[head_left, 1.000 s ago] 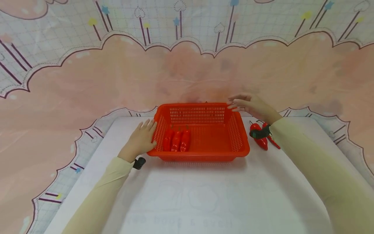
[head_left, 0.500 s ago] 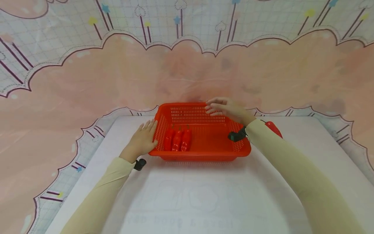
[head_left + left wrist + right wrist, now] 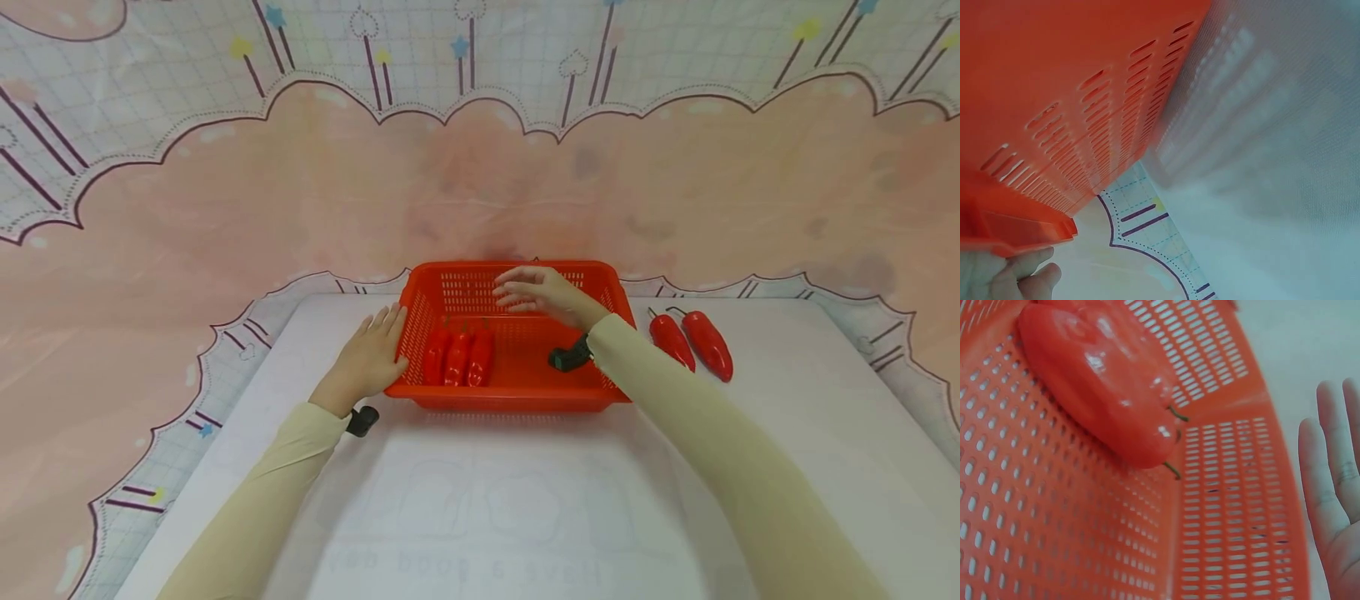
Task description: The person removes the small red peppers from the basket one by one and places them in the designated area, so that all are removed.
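An orange-red plastic basket with slotted walls stands on the white table. Three red peppers lie side by side in its left part; in the right wrist view those peppers show green stems. My left hand rests on the basket's left rim with fingers spread fairly straight, and its fingertips appear by the rim in the left wrist view. Over the basket's back middle hovers my right hand, holding nothing; its fingers look extended in the right wrist view.
Two more red peppers lie on the table to the right of the basket, one partly behind the right sleeve. A patterned cloth with pink cloud shapes hangs behind. White table surface extends in front of the basket.
My right hand has moved left from the basket's right back corner to above its middle. Both peppers on the right are now largely uncovered. My left hand stays on the rim.
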Available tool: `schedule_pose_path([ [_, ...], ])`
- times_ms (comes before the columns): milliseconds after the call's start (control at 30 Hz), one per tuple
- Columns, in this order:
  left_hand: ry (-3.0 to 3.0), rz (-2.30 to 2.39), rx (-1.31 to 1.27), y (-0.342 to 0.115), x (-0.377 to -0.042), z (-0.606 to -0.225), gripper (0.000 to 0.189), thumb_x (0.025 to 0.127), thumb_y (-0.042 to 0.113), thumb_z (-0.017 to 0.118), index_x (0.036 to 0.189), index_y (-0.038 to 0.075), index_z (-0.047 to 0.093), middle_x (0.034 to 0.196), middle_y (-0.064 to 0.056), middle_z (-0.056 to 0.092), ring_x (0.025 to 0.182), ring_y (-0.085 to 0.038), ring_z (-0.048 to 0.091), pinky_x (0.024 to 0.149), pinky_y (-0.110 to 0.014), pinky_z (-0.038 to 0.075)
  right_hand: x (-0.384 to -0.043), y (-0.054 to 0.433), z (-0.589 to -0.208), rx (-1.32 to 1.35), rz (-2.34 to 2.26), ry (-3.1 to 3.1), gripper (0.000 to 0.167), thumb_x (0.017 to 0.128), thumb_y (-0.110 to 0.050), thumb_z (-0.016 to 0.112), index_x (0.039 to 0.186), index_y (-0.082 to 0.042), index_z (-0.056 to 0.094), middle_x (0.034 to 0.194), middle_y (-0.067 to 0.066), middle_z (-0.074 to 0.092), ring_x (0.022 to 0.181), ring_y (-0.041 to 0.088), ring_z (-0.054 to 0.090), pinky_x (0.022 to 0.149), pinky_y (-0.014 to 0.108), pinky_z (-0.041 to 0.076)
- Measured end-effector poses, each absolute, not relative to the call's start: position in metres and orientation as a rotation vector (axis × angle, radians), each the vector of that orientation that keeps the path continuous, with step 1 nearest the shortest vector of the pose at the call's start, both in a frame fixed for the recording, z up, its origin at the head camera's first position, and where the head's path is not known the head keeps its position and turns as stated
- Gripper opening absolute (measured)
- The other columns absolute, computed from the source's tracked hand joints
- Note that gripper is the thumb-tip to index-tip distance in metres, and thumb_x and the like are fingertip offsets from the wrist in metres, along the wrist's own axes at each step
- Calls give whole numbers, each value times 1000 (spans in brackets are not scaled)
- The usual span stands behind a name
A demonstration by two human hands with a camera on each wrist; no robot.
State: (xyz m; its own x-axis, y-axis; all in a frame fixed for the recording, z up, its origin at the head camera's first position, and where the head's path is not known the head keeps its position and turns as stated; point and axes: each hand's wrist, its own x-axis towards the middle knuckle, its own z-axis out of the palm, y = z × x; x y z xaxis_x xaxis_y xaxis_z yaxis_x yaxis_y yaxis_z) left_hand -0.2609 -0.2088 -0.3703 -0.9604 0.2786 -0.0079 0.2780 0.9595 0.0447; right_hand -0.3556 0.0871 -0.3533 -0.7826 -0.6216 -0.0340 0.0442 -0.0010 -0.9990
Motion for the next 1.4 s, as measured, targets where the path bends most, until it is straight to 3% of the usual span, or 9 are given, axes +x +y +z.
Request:
schedule_pose_path([
  [133, 3095, 71, 431, -208, -261, -371, 76, 87, 24, 47, 148, -4, 14, 156, -22, 16, 144, -40, 16, 118, -51, 13, -359, 80, -363, -526, -1817, 1819, 42, 96, -17, 51, 130, 8, 46, 118, 16, 62, 114, 35, 58, 108, 52, 36],
  [300, 3093, 72, 439, -208, -261, -371, 76, 87, 24, 47, 148, -5, 14, 155, -23, 16, 144, -40, 17, 118, -51, 13, -365, 75, -374, -466, -1809, 1833, 44, 96, -15, 50, 132, 10, 43, 103, 3, 66, 110, 33, 61, 106, 51, 38],
  [433, 3094, 74, 441, -208, -260, -370, 76, 87, 23, 47, 148, -6, 14, 155, -23, 16, 143, -41, 17, 118, -52, 13, -367, 72, -381, -461, -1772, 1864, 45, 97, -16, 49, 133, 9, 42, 117, 17, 63, 104, 25, 65, 106, 48, 40],
  [567, 3093, 90, 444, -208, -259, -369, 76, 86, 23, 48, 148, -6, 14, 155, -23, 16, 143, -41, 17, 118, -52, 13, -367, 71, -388, -431, -1736, 1880, 45, 97, -18, 48, 134, 9, 42, 132, 25, 53, 109, 27, 63, 103, 44, 44],
  [867, 3101, 114, 434, -208, -259, -370, 76, 86, 23, 48, 148, -5, 15, 155, -23, 17, 143, -41, 17, 118, -52, 13, -370, 75, -403, -390, -1663, 1858, 46, 99, -18, 45, 136, 8, 40, 138, 27, 46, 124, 37, 52, 104, 44, 43],
  [1400, 3107, 117, 451, -208, -258, -371, 76, 86, 23, 48, 148, -6, 14, 155, -24, 16, 143, -41, 18, 118, -53, 14, -368, 73, -410, -348, -1580, 1773, 45, 101, -15, 37, 139, 9, 36, 145, 26, 37, 133, 40, 39, 110, 47, 34],
])
